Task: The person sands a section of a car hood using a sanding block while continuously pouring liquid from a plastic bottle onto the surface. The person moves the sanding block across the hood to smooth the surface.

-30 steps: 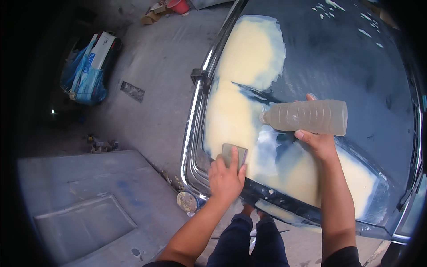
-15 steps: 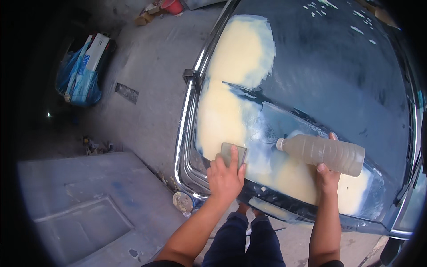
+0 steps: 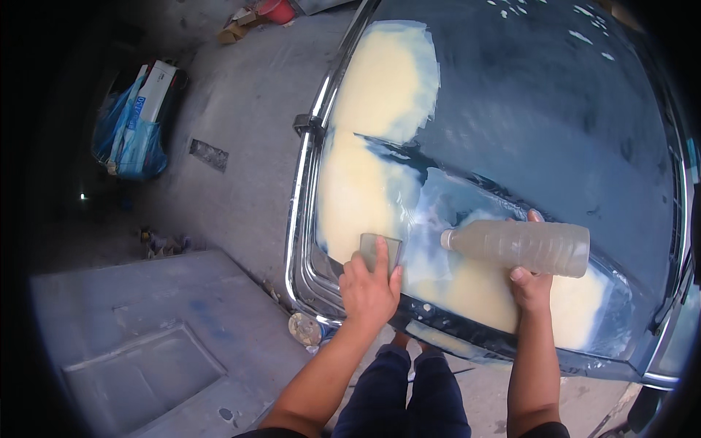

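Note:
My left hand (image 3: 369, 288) presses a flat grey sanding block (image 3: 380, 252) onto the lower end of a cream filler patch (image 3: 358, 190) on a dark blue car panel (image 3: 526, 109). Its fingers lie over the block, with one stretched along the top. In my right hand (image 3: 531, 288) is a ribbed clear plastic bottle (image 3: 522, 247) of cloudy liquid, held almost level above the panel. The bottle's neck points left toward the block. Between block and bottle the surface looks wet and smeared whitish blue. Another cream patch (image 3: 478, 296) lies under the bottle.
A chrome trim rail (image 3: 296, 212) edges the panel on the left. Beside it on the floor stand a round tin (image 3: 304, 329) and a large grey panel (image 3: 182, 314). Farther off are a part wrapped in blue plastic (image 3: 139, 124) and a red bucket (image 3: 276, 10).
The bottle has turned closer to level, its base end rising in the picture and its neck shifting slightly left. My left hand and the block stay at nearly the same spot.

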`<action>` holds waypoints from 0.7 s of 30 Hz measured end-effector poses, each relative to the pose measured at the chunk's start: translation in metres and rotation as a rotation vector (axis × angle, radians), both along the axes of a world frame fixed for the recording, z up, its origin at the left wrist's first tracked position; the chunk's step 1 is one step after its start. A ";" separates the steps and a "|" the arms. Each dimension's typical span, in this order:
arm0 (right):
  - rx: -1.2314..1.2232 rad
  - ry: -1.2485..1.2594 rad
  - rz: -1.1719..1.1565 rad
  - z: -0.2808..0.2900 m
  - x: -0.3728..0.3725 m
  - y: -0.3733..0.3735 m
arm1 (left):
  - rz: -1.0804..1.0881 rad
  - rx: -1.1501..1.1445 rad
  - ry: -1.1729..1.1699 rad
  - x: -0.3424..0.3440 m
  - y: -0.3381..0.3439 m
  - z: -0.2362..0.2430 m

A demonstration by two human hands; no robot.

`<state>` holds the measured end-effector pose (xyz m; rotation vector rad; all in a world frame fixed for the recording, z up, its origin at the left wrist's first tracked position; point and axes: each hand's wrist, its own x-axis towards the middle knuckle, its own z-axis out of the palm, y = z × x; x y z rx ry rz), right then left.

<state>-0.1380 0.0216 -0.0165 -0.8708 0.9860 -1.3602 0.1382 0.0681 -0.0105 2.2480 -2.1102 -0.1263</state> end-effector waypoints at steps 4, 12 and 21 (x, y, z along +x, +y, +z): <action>-0.018 -0.015 -0.017 0.001 0.012 0.003 | 0.173 -0.020 -0.025 0.034 -0.084 0.006; -0.007 -0.003 -0.013 0.000 0.008 0.005 | 0.074 0.052 -0.009 0.008 -0.042 0.003; -0.027 -0.065 -0.045 0.007 0.019 0.004 | 0.224 -0.020 -0.020 0.042 -0.126 0.015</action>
